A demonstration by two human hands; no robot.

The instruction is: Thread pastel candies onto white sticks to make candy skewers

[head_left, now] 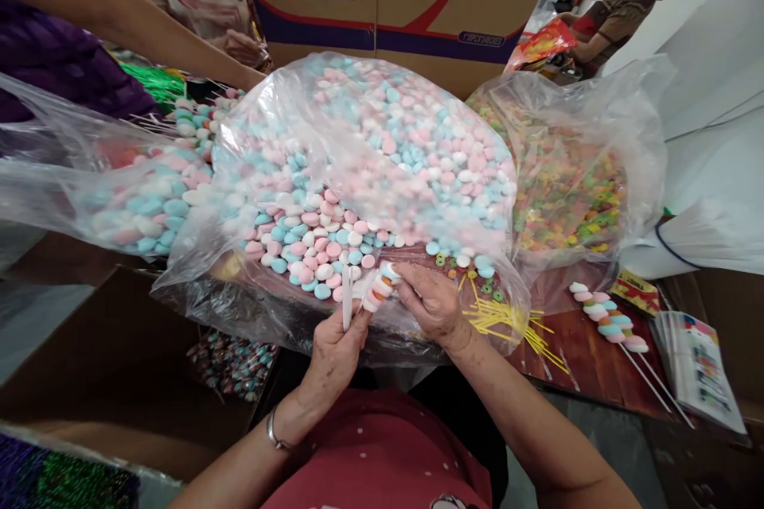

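Observation:
My left hand (336, 347) is closed around a few thin white sticks (347, 298) that point upward, and round the lower end of a candy skewer (380, 291). Pink, white, blue and orange pieces are stacked along that skewer. At its top, my right hand (434, 304) pinches a whitish-blue piece between thumb and fingers. Just beyond both hands, loose pink, white and blue candies (322, 242) spill from a large clear plastic bag (358, 143). Yellow sticks (507, 322) and small green and orange ring candies (464, 274) lie to the right of my right hand.
Finished-looking skewers (612, 320) lie on the reddish table (588, 362) beside printed packets (701, 370). A bag of coloured ring candies (570, 191) stands at right. Cardboard boxes (394, 8) are behind and at lower left. Other people are around the table; one arm (179, 36) reaches in from the left.

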